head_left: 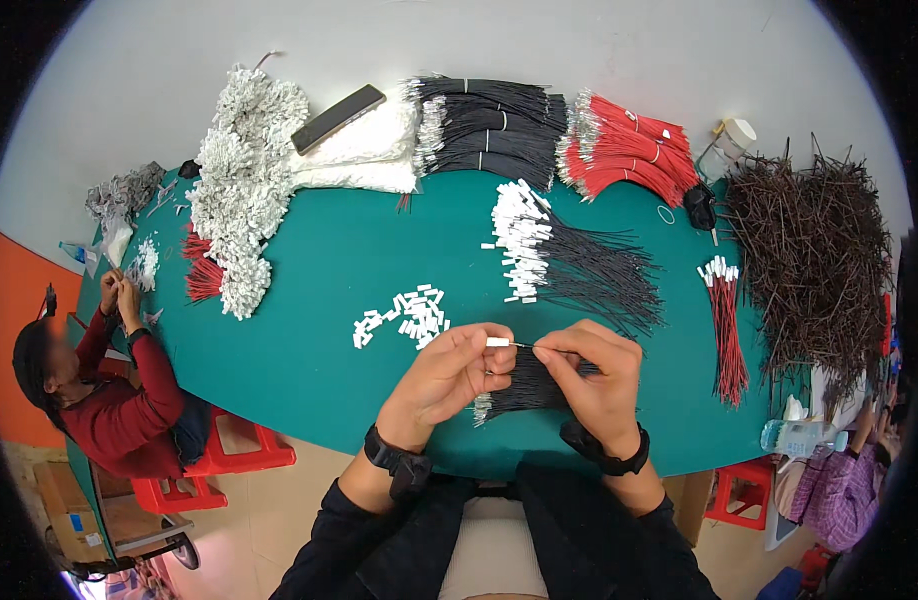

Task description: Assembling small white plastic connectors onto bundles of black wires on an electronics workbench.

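Between thumb and fingers, my left hand (449,370) pinches a small white connector housing (498,342). My right hand (594,375) pinches a black wire (524,346), whose end points at the housing; whether it is inside I cannot tell. Under my hands lies a bundle of black wires (529,385) with bare metal-looking tips at its left end. Just beyond my left hand is a scatter of loose white housings (419,315). Farther off, a pile of black wires (604,270) ends in white housings (522,235) on its left side.
Bundled black wires (504,125) and red wires (634,150) line the back of the green table (349,255), beside white plastic bags (369,150) and a white heap (241,180). A brown tangled wire pile (814,270) stands right. People sit at left (119,400) and far right (839,495).
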`<action>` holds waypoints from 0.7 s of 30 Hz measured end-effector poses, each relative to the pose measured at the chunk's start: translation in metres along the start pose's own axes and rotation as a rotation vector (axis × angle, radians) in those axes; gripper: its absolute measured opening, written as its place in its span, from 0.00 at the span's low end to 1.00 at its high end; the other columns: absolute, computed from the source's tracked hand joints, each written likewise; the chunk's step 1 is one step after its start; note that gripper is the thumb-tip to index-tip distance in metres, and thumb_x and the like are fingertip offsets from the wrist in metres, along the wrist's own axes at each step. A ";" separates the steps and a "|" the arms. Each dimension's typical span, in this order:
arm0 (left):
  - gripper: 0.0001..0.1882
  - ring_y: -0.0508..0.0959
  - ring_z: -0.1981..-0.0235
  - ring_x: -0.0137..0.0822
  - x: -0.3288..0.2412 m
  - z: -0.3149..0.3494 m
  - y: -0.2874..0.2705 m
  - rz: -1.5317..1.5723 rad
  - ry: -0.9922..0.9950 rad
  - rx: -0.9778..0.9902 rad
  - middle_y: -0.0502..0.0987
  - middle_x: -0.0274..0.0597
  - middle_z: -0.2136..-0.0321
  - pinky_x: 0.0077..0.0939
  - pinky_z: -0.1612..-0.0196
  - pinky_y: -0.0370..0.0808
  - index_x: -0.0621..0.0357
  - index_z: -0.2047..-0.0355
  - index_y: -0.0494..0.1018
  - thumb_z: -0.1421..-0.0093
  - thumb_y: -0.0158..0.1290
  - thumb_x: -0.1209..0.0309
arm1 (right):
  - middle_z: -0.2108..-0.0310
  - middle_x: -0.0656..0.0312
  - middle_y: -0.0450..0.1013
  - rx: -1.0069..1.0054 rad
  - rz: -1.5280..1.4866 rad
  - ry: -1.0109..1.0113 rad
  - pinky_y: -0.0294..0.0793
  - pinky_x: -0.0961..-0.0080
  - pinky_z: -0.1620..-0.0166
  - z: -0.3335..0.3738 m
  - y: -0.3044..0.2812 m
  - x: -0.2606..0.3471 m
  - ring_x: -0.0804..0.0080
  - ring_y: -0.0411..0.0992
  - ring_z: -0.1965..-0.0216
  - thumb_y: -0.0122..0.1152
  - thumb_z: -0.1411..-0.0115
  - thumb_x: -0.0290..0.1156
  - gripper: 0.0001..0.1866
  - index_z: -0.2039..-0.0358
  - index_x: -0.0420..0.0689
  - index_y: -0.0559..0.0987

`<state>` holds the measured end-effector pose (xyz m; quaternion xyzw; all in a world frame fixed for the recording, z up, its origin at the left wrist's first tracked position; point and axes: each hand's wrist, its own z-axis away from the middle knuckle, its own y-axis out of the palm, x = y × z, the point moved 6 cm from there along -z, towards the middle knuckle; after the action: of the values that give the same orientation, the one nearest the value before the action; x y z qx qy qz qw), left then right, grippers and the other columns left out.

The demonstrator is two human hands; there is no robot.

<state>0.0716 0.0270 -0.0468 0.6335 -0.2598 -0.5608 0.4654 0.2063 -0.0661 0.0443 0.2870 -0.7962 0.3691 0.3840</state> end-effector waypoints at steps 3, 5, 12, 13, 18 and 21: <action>0.19 0.74 0.61 0.26 0.001 0.001 0.000 -0.008 0.003 0.003 0.73 0.35 0.64 0.26 0.54 0.77 0.63 0.50 0.74 0.28 0.52 0.57 | 0.77 0.63 0.75 0.019 -0.035 0.024 0.63 0.79 0.77 0.001 0.003 0.000 0.78 0.67 0.82 0.71 0.48 0.18 0.07 0.68 0.40 0.85; 0.19 0.76 0.61 0.26 0.001 0.001 0.004 -0.012 0.011 0.004 0.74 0.37 0.63 0.26 0.54 0.78 0.63 0.50 0.75 0.27 0.51 0.59 | 0.77 0.62 0.75 0.017 -0.030 0.032 0.63 0.79 0.77 0.001 0.003 0.001 0.78 0.68 0.81 0.71 0.47 0.18 0.06 0.68 0.40 0.85; 0.11 0.83 0.65 0.28 -0.018 0.010 0.003 -0.558 0.300 -0.366 0.84 0.42 0.66 0.21 0.58 0.80 0.67 0.54 0.80 0.30 0.55 0.72 | 0.77 0.62 0.75 0.010 0.003 0.003 0.64 0.79 0.78 0.001 0.004 0.002 0.77 0.68 0.81 0.70 0.46 0.19 0.05 0.68 0.39 0.85; 0.10 0.84 0.66 0.28 -0.023 0.013 0.007 -0.710 0.358 -0.433 0.85 0.43 0.67 0.20 0.59 0.81 0.67 0.55 0.80 0.31 0.57 0.74 | 0.77 0.62 0.75 0.007 0.012 0.011 0.64 0.79 0.78 0.002 0.006 0.002 0.77 0.68 0.81 0.71 0.46 0.19 0.05 0.68 0.40 0.85; 0.08 0.83 0.69 0.29 -0.024 0.017 0.012 -0.745 0.373 -0.482 0.84 0.45 0.69 0.23 0.61 0.81 0.70 0.58 0.81 0.34 0.58 0.77 | 0.77 0.62 0.75 -0.003 0.027 -0.005 0.63 0.79 0.78 0.004 0.008 -0.001 0.77 0.68 0.82 0.70 0.45 0.19 0.04 0.68 0.40 0.84; 0.07 0.84 0.68 0.31 -0.025 0.019 0.008 -0.729 0.367 -0.457 0.85 0.46 0.68 0.23 0.62 0.82 0.69 0.58 0.81 0.35 0.59 0.78 | 0.78 0.62 0.74 0.014 0.038 -0.030 0.64 0.79 0.78 0.004 0.009 0.000 0.77 0.68 0.82 0.70 0.45 0.19 0.05 0.68 0.39 0.84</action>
<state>0.0492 0.0388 -0.0268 0.6534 0.1964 -0.6094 0.4040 0.1983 -0.0646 0.0390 0.2802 -0.8043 0.3777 0.3632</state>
